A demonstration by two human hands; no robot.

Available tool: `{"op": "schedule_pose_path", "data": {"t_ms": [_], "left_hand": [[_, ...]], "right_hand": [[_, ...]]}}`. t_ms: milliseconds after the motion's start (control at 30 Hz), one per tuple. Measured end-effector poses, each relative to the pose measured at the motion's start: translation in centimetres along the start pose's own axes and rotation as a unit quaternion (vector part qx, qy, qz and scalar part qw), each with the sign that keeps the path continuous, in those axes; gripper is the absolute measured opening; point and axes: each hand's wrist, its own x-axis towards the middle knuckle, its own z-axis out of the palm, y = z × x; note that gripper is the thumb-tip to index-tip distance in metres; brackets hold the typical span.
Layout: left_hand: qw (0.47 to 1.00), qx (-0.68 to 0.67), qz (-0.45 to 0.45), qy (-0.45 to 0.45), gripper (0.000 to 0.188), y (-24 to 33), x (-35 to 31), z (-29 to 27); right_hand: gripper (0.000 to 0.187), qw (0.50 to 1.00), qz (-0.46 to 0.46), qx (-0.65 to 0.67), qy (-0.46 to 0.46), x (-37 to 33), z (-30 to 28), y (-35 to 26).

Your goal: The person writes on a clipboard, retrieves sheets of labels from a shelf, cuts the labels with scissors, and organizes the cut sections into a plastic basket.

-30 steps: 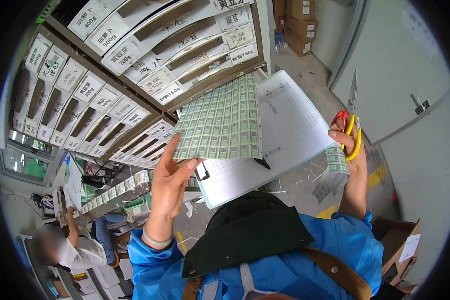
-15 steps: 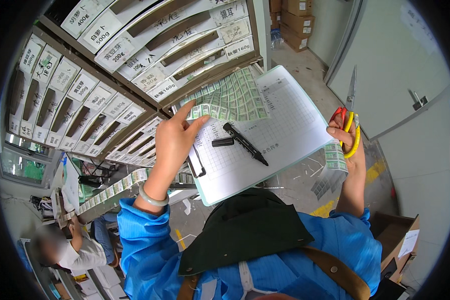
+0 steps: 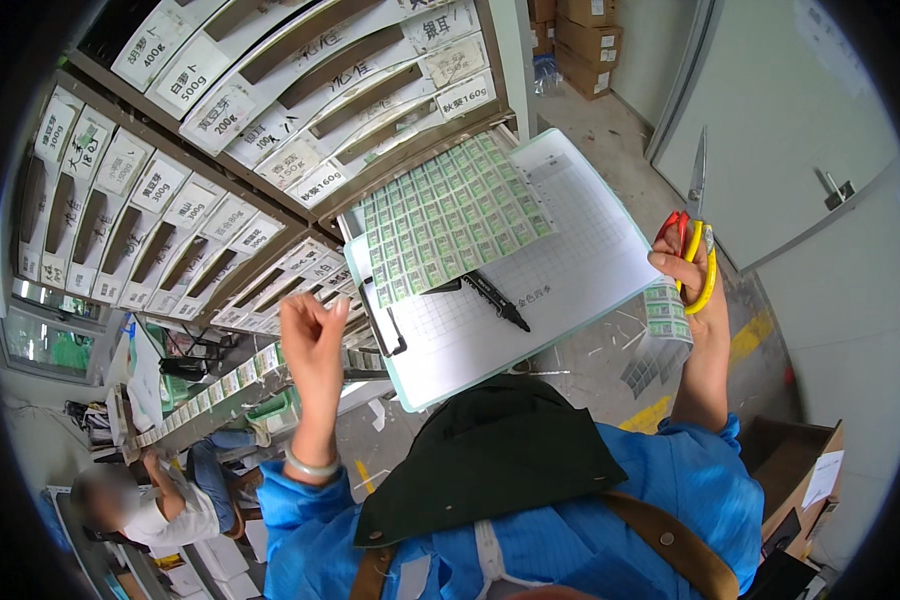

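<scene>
Your L hand (image 3: pixel 310 335) is near the clipboard (image 3: pixel 450 365), on its L, fingers curled in w/ nothing seen in them; your R hand (image 3: pixel 682 268) grips scissors (image 3: pixel 698 185) by the handles, blades away from you, w/ a label strip (image 3: pixel 667 312) hanging just below; the label sheet (image 3: pixel 450 215) lies on the clipboard, beside the drawers (image 3: pixel 320 183), partly over the black marker (image 3: pixel 497 302); it's prob. light, floppy & easily creased; best take the near L corner, thumb on top, fingers under, w/ a soft pinch.
</scene>
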Motion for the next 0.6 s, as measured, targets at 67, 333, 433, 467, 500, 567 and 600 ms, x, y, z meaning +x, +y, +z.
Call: {"op": "schedule_pose_path", "data": {"t_ms": [67,333,433,467,500,567,600], "left_hand": [[0.978,-0.098,-0.171,-0.067,0.02,0.5,-2.3,-0.3],[0.893,-0.261,-0.33,-0.162,0.012,1.7,-5.0,0.7],[0.89,-0.248,-0.329,-0.194,0.014,2.8,-5.9,0.5],[0.887,-0.252,-0.331,-0.199,0.015,3.0,-6.1,0.2],[0.883,-0.257,-0.333,-0.207,0.017,3.1,-6.1,-0.2],[0.872,-0.281,-0.334,-0.221,0.021,3.6,-6.4,-0.9],[0.867,-0.299,-0.331,-0.225,0.022,4.0,-6.3,-1.4]], "right_hand": [[0.03,1.0,0.0,0.007,0.007,0.0,-0.1,0.1],[0.031,1.0,-0.013,-0.023,0.011,-0.7,-0.6,0.0],[0.032,0.999,-0.01,-0.041,0.011,-1.4,-0.6,-0.3],[0.032,0.999,-0.008,-0.038,0.006,-1.6,-0.5,-0.4],[0.032,0.999,-0.008,-0.035,0.006,-2.1,-0.4,-0.6],[0.032,0.999,-0.012,-0.038,0.009,-3.0,-0.5,-0.6],[0.032,0.999,-0.02,-0.041,0.01,-3.3,-0.5,-0.5]]}}
